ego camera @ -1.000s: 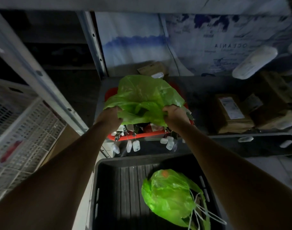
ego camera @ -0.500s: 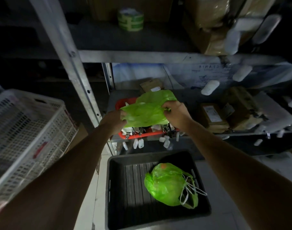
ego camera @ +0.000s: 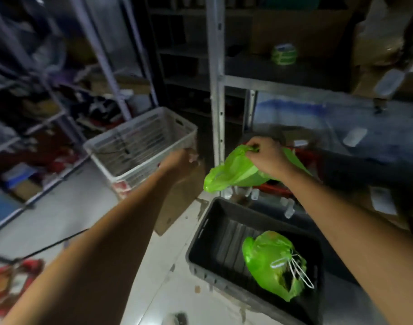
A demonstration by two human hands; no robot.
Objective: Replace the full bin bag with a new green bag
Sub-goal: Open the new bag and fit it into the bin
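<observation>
My right hand [ego camera: 267, 157] grips the top of a new, empty green bag [ego camera: 231, 175], which hangs crumpled in front of the metal shelf. Off to the left, apart from the bag, my left hand [ego camera: 181, 160] is stretched out beside the white crate; it holds nothing and its fingers are blurred. The full green bag [ego camera: 272, 263], tied with a white drawstring, lies in the right half of a black tub [ego camera: 209, 233] on the floor below my right arm.
A white slatted crate [ego camera: 139, 144] stands on the floor at centre left, with a cardboard piece [ego camera: 181, 198] leaning beside it. A red tray [ego camera: 304, 156] with small items sits on the low shelf behind the bag. Metal shelving full of boxes surrounds the pale floor.
My left hand has let go of the new bag and swung left toward the white crate. The right hand alone now holds the bag. The view has turned left.
</observation>
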